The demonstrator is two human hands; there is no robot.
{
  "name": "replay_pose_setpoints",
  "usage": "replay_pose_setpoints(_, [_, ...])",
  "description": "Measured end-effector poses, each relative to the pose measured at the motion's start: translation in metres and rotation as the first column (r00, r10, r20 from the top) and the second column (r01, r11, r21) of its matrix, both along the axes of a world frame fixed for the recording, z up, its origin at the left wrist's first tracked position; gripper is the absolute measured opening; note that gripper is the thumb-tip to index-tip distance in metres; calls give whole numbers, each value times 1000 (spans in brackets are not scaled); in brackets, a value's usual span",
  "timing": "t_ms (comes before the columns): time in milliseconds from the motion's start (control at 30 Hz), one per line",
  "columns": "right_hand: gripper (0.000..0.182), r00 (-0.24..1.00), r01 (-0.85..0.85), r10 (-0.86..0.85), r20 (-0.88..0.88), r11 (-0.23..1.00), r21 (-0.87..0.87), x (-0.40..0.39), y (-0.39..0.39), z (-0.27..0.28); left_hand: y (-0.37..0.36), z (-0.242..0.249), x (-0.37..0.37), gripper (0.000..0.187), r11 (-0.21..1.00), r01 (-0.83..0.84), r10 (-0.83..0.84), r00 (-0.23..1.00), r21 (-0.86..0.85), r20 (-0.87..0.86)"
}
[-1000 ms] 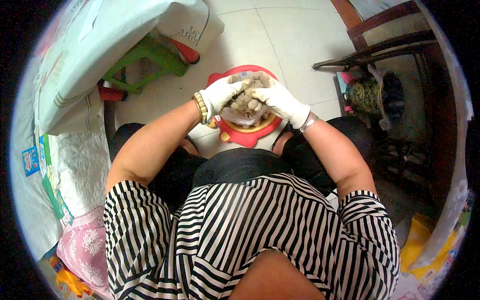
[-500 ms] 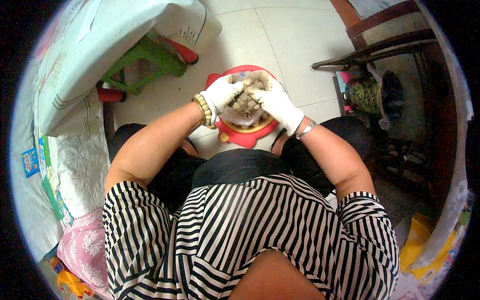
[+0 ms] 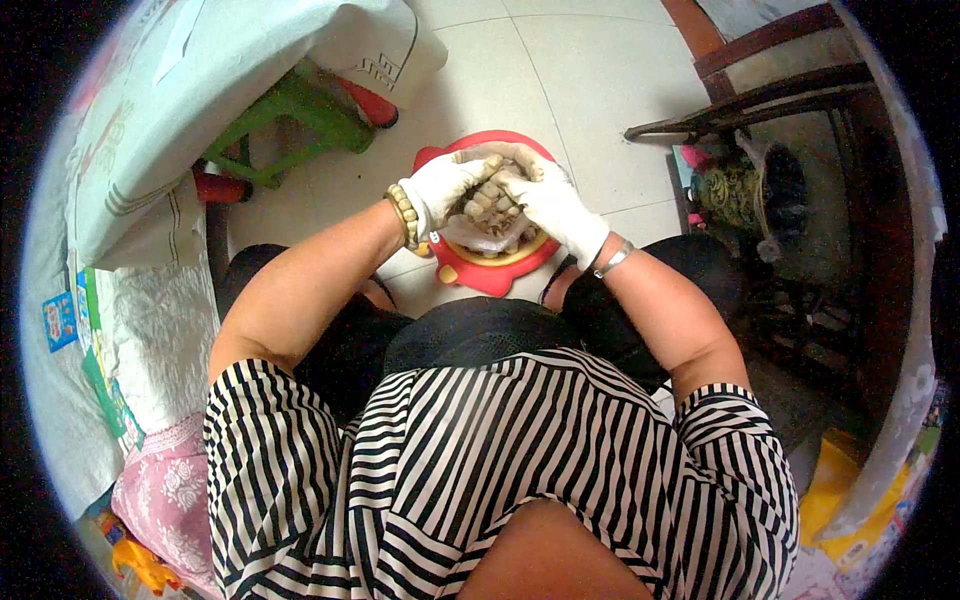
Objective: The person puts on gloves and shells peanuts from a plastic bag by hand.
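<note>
Both hands wear white work gloves with soiled tan fingers and meet above a red plastic stool (image 3: pixel 480 282) with a yellow ring. My left hand (image 3: pixel 452 185) comes in from the left, its fingers curled and touching the right hand's fingers. From the right, my right hand (image 3: pixel 548 200) is closed, with its fingers bent inward. What lies between the fingers is hidden and too small to name. Right under the hands, a clear plastic bag or liner (image 3: pixel 478 240) rests on the stool, with small brownish pieces (image 3: pixel 515 238) in it.
At the upper left stands a green plastic stool (image 3: pixel 290 125) beside a table covered by a pale cloth (image 3: pixel 250 60). A dark wooden rack (image 3: pixel 770 95) is on the right, with a patterned bag (image 3: pixel 735 195) under it. Pale tiles (image 3: pixel 590 80) cover the floor.
The left fingers have shifted slightly over toward the right hand, and the grip of the fingers has changed a little. The stool and arms stay nearly in place.
</note>
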State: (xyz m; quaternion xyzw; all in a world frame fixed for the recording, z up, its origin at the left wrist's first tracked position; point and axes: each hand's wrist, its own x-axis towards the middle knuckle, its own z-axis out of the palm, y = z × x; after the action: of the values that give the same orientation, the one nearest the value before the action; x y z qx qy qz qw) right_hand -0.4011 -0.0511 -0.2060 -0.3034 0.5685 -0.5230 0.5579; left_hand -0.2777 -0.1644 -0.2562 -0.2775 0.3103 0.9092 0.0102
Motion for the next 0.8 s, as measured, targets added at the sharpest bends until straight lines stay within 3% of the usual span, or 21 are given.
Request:
replay_pose_setpoints(133, [19,998,-49,51,-44,998,51,-8,2,-20,3,12,-1,26,973,5,-5,1000,-232,1])
replay_pose_setpoints(200, [18,975,-57,54,-217,998,-6,-7,2,-20,3,4,0,25,961,-9,-1,999,-276,-37])
replay_pose_setpoints(233, [18,974,-55,53,-218,998,-5,-8,3,-20,4,1,-1,24,948,-25,1,997,-318,-75])
replay_pose_setpoints(300, [13,998,-16,20,-56,998,62,-6,6,-13,8,-3,-1,23,963,-62,41,996,-264,-82])
replay_pose_setpoints(400, [14,994,75,-70,-79,995,66,1,8,-15,17,4,0,21,979,-103,100,995,-177,-26])
replay_pose_setpoints(500, [16,997,40,-32,-74,992,119,0,10,-9,21,4,-1,24,985,-151,146,987,-79,-61])
replay_pose_setpoints(633, [15,984,58,-43,-174,995,80,-4,5,-11,20,-3,-7,27,978,-169,171,985,-119,6])
replay_pose_setpoints(700, [17,998,14,-8,-60,995,97,-7,4,-14,16,-4,-7,28,972,-101,104,995,-211,3])
replay_pose_setpoints(800, [19,997,60,-57,-49,997,57,-4,3,-28,8,11,-7,28,948,-15,33,998,-317,50])
